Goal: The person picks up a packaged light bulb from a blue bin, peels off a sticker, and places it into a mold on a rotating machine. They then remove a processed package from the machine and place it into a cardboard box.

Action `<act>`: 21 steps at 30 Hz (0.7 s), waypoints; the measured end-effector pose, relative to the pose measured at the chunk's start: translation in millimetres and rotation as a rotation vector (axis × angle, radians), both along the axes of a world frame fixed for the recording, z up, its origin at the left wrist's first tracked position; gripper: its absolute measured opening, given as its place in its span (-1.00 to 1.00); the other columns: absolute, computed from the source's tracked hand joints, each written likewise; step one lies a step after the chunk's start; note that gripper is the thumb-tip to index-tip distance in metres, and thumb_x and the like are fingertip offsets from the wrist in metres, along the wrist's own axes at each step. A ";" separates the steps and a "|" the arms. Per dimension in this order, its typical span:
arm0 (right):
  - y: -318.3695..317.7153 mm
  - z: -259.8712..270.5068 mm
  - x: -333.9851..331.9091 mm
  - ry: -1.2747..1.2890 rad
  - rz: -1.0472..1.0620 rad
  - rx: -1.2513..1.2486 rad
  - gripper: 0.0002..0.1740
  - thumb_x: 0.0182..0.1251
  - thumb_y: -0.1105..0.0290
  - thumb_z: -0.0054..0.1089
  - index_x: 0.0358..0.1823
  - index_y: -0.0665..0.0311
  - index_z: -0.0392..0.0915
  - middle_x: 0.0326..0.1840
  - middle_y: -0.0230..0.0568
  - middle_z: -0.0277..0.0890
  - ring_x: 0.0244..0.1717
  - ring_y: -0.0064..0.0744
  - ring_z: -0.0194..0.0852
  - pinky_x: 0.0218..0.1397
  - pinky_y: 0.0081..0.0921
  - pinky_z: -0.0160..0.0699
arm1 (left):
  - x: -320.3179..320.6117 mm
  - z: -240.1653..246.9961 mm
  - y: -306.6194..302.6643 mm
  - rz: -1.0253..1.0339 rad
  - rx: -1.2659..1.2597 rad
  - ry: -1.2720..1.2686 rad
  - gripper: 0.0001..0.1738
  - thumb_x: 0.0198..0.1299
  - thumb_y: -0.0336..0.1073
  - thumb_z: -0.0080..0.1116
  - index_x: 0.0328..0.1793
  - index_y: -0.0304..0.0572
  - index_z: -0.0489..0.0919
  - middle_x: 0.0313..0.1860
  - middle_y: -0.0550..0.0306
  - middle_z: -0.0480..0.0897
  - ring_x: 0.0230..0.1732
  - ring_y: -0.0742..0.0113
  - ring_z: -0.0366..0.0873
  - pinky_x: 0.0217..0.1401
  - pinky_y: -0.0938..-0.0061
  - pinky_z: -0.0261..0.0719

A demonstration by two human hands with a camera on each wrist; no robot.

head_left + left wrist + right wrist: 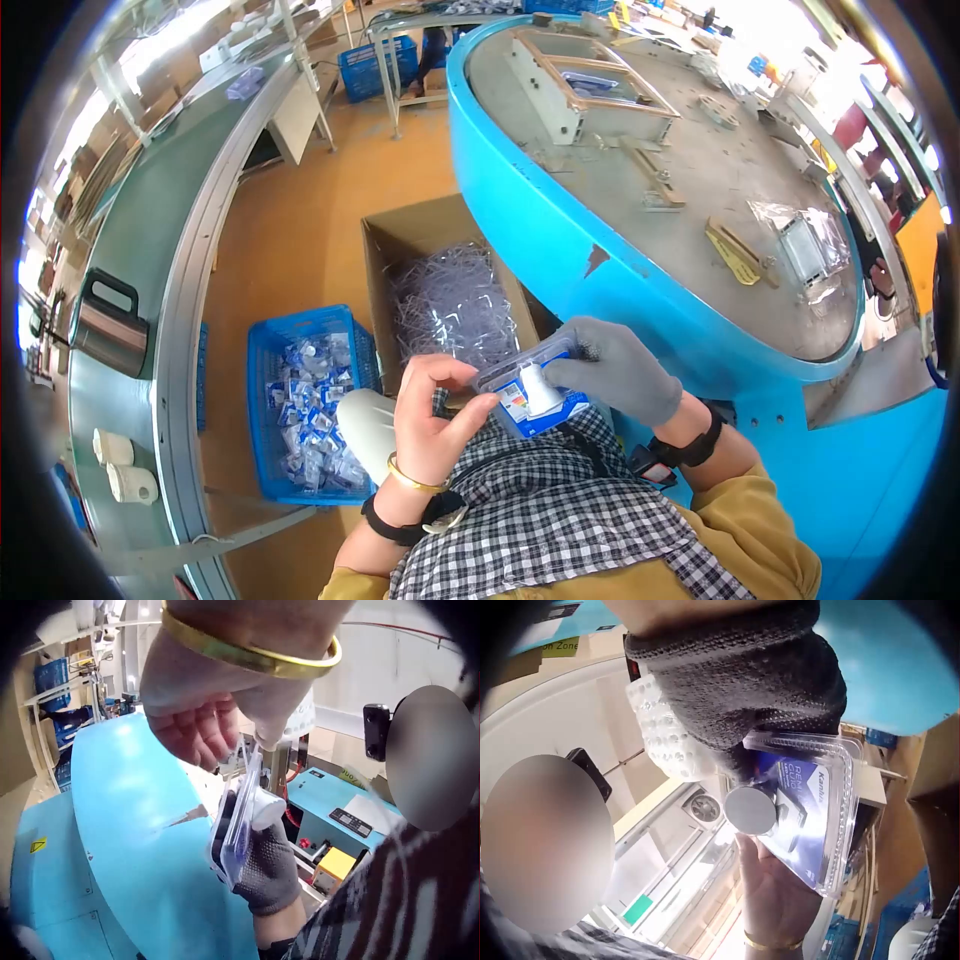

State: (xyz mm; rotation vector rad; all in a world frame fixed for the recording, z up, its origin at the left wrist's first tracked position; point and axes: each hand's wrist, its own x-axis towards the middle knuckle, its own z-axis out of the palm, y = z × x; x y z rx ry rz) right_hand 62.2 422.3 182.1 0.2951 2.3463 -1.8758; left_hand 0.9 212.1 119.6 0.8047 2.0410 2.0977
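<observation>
My right hand, in a grey knit glove, grips a clear plastic clamshell pack by its far right side. Inside the pack is a blue and white printed card. A white, bulb-like tapered piece stands out from the card's face, its round end grey in the right wrist view. My bare left hand, with a gold bangle, is at the pack's left edge. Its thumb touches the rim, while the other fingers are loosely bent behind. In the left wrist view two clear layers stand slightly apart at the top.
Below stands a blue crate of small packed items, beside a cardboard box filled with clear plastic pieces. A large blue-rimmed round table curves along the right. On the left, a green-topped bench bears a metal jug and two cups.
</observation>
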 end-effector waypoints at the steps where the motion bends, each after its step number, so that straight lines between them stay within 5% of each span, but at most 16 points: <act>1: -1.6 -4.9 -1.0 -0.004 0.007 -0.004 -0.76 0.18 0.38 0.25 -0.18 0.38 0.55 -0.34 -0.34 0.53 -0.34 -0.69 0.42 -0.29 -0.65 0.45 | -0.7 2.2 -1.4 0.128 -0.180 0.245 -0.56 -0.14 -0.41 0.46 -0.10 -0.19 0.51 -0.18 0.12 0.49 -0.18 0.31 0.49 -0.13 0.50 0.47; 3: -3.2 -16.3 -3.5 0.063 0.079 0.162 -0.75 0.16 0.36 0.28 -0.18 0.34 0.58 -0.36 -0.33 0.53 -0.34 -0.65 0.44 -0.26 -0.63 0.47 | -1.2 5.2 -2.4 0.244 -0.247 0.356 -0.55 -0.17 -0.34 0.48 -0.14 -0.17 0.51 -0.21 0.13 0.45 -0.19 0.33 0.42 -0.18 0.53 0.46; 6: -8.8 -35.0 -5.7 0.177 0.112 0.260 -0.77 0.14 0.35 0.30 -0.19 0.29 0.59 -0.40 -0.32 0.51 -0.38 -0.59 0.44 -0.26 -0.60 0.46 | -8.2 3.7 -6.1 0.106 -0.356 0.516 -0.67 -0.21 -0.32 0.49 -0.32 -0.19 0.57 -0.23 0.08 0.54 -0.16 0.18 0.47 -0.15 0.43 0.47; 9: -17.1 -37.3 -6.8 0.211 0.133 0.175 -0.78 0.14 0.36 0.31 -0.22 0.29 0.57 -0.41 -0.31 0.47 -0.38 -0.54 0.43 -0.24 -0.57 0.45 | -3.8 -6.6 -1.8 -0.002 -0.364 0.284 -0.67 -0.22 -0.33 0.48 -0.30 -0.18 0.60 -0.24 0.08 0.56 -0.14 0.12 0.47 -0.09 0.37 0.45; 17: -19.6 -60.3 -17.4 0.262 0.216 0.220 -0.83 0.16 0.37 0.26 -0.31 0.31 0.52 -0.39 -0.26 0.45 -0.33 -0.46 0.45 -0.25 -0.52 0.43 | -7.0 -23.4 2.4 0.081 -0.456 0.446 -0.67 -0.15 -0.37 0.42 -0.21 -0.20 0.59 -0.29 0.13 0.52 -0.21 0.17 0.47 -0.11 0.40 0.44; 19: -21.1 -63.5 -19.4 0.274 0.229 0.220 -0.84 0.17 0.37 0.24 -0.33 0.32 0.52 -0.40 -0.24 0.45 -0.34 -0.41 0.46 -0.26 -0.48 0.43 | -6.1 -38.4 3.7 -0.140 -0.285 -0.098 -0.66 -0.12 -0.40 0.40 -0.17 -0.21 0.56 -0.32 0.13 0.50 -0.30 0.22 0.47 -0.24 0.48 0.45; 21: -22.9 -69.8 -21.3 0.360 0.215 0.369 -0.85 0.17 0.37 0.21 -0.38 0.31 0.50 -0.42 -0.19 0.46 -0.36 -0.24 0.49 -0.30 -0.37 0.44 | -6.0 -39.7 3.5 -0.167 -0.379 -0.068 -0.68 -0.08 -0.43 0.35 -0.15 -0.20 0.55 -0.35 0.12 0.48 -0.37 0.26 0.48 -0.32 0.52 0.45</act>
